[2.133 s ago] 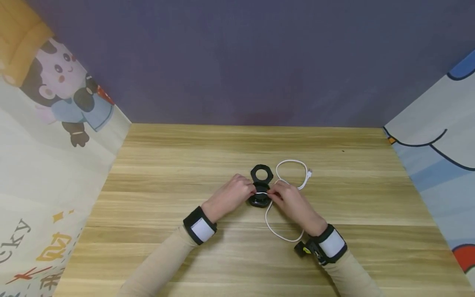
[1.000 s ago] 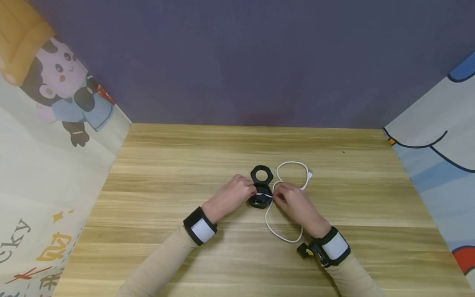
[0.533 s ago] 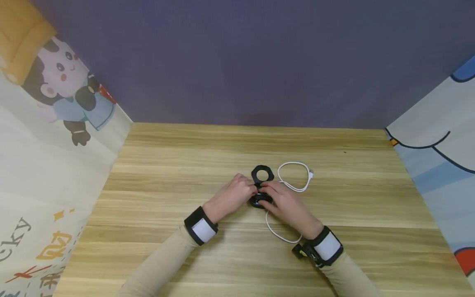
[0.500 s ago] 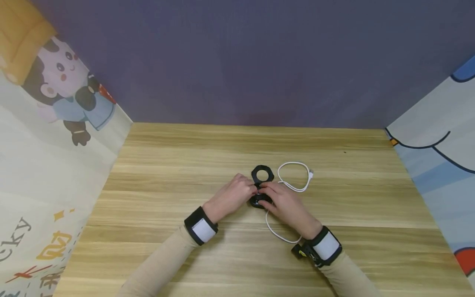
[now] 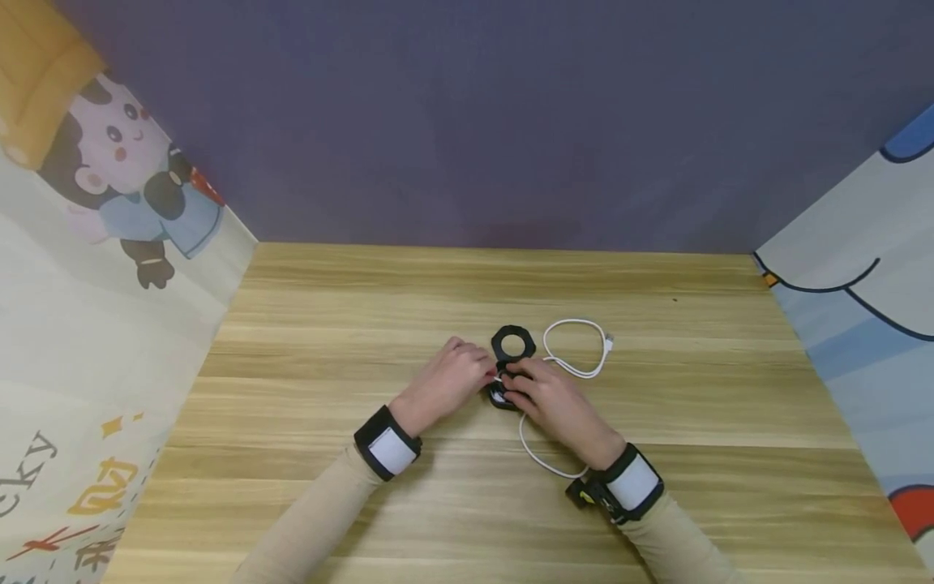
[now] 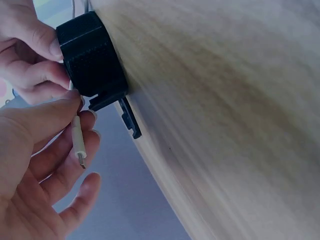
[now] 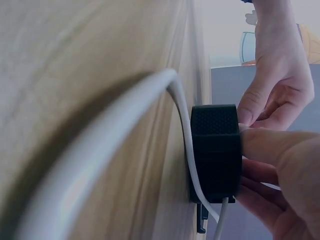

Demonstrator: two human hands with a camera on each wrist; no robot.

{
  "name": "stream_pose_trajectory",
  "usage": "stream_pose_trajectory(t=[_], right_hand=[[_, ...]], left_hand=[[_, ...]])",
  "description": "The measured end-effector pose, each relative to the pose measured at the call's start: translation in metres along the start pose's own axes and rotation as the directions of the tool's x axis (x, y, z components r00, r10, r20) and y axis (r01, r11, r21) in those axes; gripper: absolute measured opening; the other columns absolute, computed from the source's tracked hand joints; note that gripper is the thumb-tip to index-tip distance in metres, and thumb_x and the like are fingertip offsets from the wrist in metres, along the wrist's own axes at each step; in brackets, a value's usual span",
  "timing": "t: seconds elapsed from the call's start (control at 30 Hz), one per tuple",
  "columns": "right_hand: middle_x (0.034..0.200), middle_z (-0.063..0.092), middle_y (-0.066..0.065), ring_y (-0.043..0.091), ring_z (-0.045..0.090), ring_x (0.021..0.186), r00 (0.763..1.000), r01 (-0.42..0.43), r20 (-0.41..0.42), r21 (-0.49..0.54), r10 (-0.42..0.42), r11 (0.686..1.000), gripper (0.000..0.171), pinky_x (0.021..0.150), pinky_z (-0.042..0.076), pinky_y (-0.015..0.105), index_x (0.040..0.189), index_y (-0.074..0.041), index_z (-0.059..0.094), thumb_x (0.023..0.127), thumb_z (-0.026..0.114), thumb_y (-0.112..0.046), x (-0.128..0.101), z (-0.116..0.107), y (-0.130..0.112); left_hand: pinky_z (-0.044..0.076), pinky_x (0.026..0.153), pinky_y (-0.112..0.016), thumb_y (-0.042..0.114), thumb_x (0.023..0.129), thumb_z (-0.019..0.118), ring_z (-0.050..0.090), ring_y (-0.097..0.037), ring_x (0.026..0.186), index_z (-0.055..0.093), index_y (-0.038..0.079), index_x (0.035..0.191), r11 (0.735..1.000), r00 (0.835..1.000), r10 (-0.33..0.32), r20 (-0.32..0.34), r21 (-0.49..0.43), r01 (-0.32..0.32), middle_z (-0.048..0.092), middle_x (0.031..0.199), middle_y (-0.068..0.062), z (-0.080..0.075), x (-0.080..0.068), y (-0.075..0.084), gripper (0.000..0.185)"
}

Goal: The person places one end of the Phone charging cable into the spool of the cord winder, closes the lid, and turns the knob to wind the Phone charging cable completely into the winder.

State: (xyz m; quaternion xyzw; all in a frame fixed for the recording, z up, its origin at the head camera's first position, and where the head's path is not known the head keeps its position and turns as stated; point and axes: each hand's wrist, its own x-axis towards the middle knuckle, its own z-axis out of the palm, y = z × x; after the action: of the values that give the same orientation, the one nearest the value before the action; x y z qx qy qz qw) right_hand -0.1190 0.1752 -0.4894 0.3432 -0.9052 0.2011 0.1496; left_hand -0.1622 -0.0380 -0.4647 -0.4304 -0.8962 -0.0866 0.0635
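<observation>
Black and ribbed, the small hinged case (image 5: 503, 393) sits on the wooden table (image 5: 365, 324) between both hands, its ring-shaped lid (image 5: 512, 343) flipped open on the far side. The right hand (image 5: 547, 397) covers the case from the right, thumb and fingers curled against its sides. The left hand (image 5: 447, 381) pinches the white cable (image 6: 76, 134) just behind its plug, thumb on top, remaining fingers loosely spread, right beside the case. In the right wrist view the cable runs along the case's wall; how much lies inside cannot be told. Outward, one loop of cable (image 5: 543, 462) curves toward the right wrist, and a second loop (image 5: 576, 345) lies beyond the right hand, ending in a connector. One case, one cable, two banded wrists in beige sleeves.
</observation>
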Motion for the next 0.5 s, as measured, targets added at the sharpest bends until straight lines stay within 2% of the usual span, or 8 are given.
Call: stream_pose_trajectory(t=[0.5], right_hand=[[0.114, 0.069, 0.013, 0.028, 0.066, 0.105, 0.999, -0.027, 0.038, 0.045, 0.025, 0.999, 0.013, 0.087, 0.058, 0.042, 0.098, -0.005, 0.081, 0.088, 0.083, -0.013, 0.0024, -0.0023, -0.0004]], left_hand=[[0.052, 0.089, -0.032, 0.021, 0.098, 0.071, 0.069, -0.013, 0.089, 0.079, 0.018, 0.097, 0.999, 1.0, 0.01, 0.009, -0.033, -0.009, 0.074, 0.094, 0.003, 0.0027, 0.0016, -0.0029, 0.009]])
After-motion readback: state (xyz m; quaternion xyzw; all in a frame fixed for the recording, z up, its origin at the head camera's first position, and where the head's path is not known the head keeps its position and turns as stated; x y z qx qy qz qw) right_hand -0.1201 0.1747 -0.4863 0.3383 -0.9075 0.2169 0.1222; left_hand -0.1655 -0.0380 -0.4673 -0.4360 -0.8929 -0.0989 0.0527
